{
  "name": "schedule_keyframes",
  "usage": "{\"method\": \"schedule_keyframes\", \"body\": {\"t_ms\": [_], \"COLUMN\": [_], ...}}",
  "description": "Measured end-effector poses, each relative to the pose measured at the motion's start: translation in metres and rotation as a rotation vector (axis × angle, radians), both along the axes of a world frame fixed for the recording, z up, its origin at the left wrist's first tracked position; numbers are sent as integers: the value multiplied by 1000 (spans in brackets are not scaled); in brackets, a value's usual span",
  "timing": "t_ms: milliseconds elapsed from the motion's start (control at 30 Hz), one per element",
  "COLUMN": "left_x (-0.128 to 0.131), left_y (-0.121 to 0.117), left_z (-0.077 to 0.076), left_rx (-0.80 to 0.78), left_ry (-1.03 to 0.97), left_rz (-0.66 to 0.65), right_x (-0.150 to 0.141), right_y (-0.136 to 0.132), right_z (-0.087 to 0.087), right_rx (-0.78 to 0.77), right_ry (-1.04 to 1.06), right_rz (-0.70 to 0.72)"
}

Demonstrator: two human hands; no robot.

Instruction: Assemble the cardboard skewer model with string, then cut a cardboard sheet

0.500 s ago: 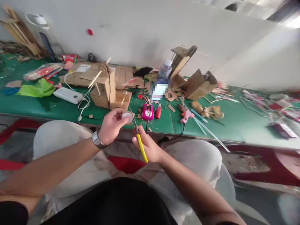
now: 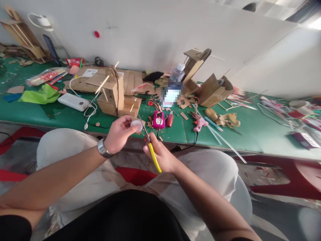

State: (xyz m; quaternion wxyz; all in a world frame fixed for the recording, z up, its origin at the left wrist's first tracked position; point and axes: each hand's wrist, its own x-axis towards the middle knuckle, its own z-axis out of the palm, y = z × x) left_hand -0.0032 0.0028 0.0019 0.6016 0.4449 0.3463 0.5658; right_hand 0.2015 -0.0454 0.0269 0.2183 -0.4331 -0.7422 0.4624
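Note:
Pinched between the thumb and fingers of my left hand [image 2: 120,133] is a small round, whitish translucent disc [image 2: 136,126], perhaps a lid. My right hand [image 2: 161,154] grips yellow-handled scissors [image 2: 154,157], whose metal blades point up and away from me, beside the disc's right edge. Whether the blades touch the disc I cannot tell. Both hands are above my lap at the near edge of the green table [image 2: 117,126]. Just beyond them lie a pink case with a cartoon face [image 2: 158,119] and a small red tube-like item [image 2: 170,119].
A cardboard structure with sticks [image 2: 110,95] stands beyond my left hand, near a white power bank [image 2: 73,101] and its cable. To the right lie a pink glue gun [image 2: 200,124], clear glue sticks [image 2: 229,145] and a cardboard box [image 2: 215,91]. A bottle [image 2: 177,73] stands behind.
My right hand and the scissors have shifted slightly to the right. The disc stays in my left hand, nearly in place.

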Motion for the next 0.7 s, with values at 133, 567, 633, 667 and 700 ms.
{"method": "schedule_keyframes", "body": {"t_ms": [133, 567, 633, 667, 700], "left_x": [-3, -11, -12, -13, -14], "left_y": [1, 5, 6, 6, 6], "left_z": [5, 24, 26, 27, 27], "left_rx": [6, 14, 14, 9, 1], "left_ry": [45, 201, 235, 244, 246], "left_rz": [-63, -126, -147, -151, -153], "right_x": [5, 18, 20, 20, 21], "right_y": [2, 8, 9, 10, 10], "right_z": [5, 11, 14, 14, 14], "right_rx": [16, 37, 38, 39, 41], "right_ry": [-35, -135, -148, -151, -153], "right_rz": [24, 100, 112, 121, 129]}}
